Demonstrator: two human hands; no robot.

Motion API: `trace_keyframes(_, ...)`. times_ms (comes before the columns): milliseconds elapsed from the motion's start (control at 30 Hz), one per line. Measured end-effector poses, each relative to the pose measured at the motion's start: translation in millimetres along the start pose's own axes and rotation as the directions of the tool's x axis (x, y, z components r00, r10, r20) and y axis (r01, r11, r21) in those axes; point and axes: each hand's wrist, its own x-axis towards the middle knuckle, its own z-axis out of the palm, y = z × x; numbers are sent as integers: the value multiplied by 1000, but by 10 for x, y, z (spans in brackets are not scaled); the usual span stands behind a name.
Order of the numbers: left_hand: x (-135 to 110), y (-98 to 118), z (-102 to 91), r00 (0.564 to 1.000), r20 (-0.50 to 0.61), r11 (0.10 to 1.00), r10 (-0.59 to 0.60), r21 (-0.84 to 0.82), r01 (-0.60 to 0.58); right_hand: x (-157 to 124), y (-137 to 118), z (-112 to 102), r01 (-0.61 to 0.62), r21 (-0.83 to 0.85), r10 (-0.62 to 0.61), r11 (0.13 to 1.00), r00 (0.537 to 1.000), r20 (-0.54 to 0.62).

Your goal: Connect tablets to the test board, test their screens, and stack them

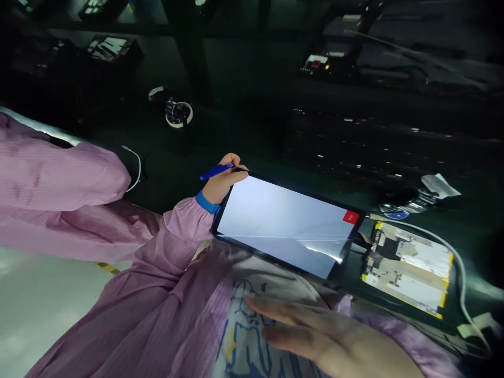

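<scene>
A tablet (287, 226) with a lit white screen and a small red square in its upper right corner leans tilted in front of me. My left hand (225, 176) grips its upper left corner, thumb over the front edge. A blue pen (216, 171) sticks out between the fingers of that hand. Low in the view, my right hand (315, 331) hangs in front of my body, below the tablet and apart from it. Its fingers are stretched out, slightly blurred, with nothing in them. A white cable (437, 237) meets the tablet's right end.
Right of the tablet lies a flat white electronic assembly (411, 270) with yellow edges. Behind it are a shiny metal object (409, 203) and a white paper tag (440, 185). A white ring-shaped item (179, 114) sits farther back. Another person's pink sleeve (63, 173) reaches in from the left.
</scene>
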Motion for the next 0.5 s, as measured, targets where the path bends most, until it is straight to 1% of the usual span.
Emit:
trace_keyframes(67, 4, -4, -6, 1000, 2, 1000, 3, -11, -3, 122, 15, 33, 32, 3, -32, 999, 999, 24)
trace_keyframes(167, 15, 6, -8, 1000, 4, 999, -4, -38, 5, 230, 21, 7, 107, 10, -107, 994, 984, 142)
trace_keyframes(200, 20, 10, -6, 1000, 0, 999, -4, -39, 4, 243, 21, -15, 118, 21, -120, 993, 979, 165)
trace_keyframes(267, 31, 19, -2, 1000, -15, 999, -1, -32, 1, 228, 23, -65, 109, 53, -115, 993, 983, 143)
trace_keyframes(333, 39, 27, 3, 1000, -24, 1000, -3, -15, 3, 160, 39, -119, 75, 104, -81, 992, 995, 57)
trace_keyframes(400, 43, 33, 4, 1000, -23, 1000, -8, -2, 8, 52, 86, -183, 11, 158, 4, 987, 996, -89)
trace_keyframes(433, 45, 35, 3, 1000, -23, 1000, -11, 7, 11, -8, 125, -222, -22, 190, 57, 982, 983, -177)
trace_keyframes(467, 47, 35, 1, 1000, -23, 1000, -12, 19, 13, -65, 174, -267, -72, 215, 132, 974, 950, -283)
trace_keyframes(500, 51, 33, -3, 1000, -23, 999, -11, 33, 12, -114, 233, -322, -123, 248, 217, 961, 891, -399)
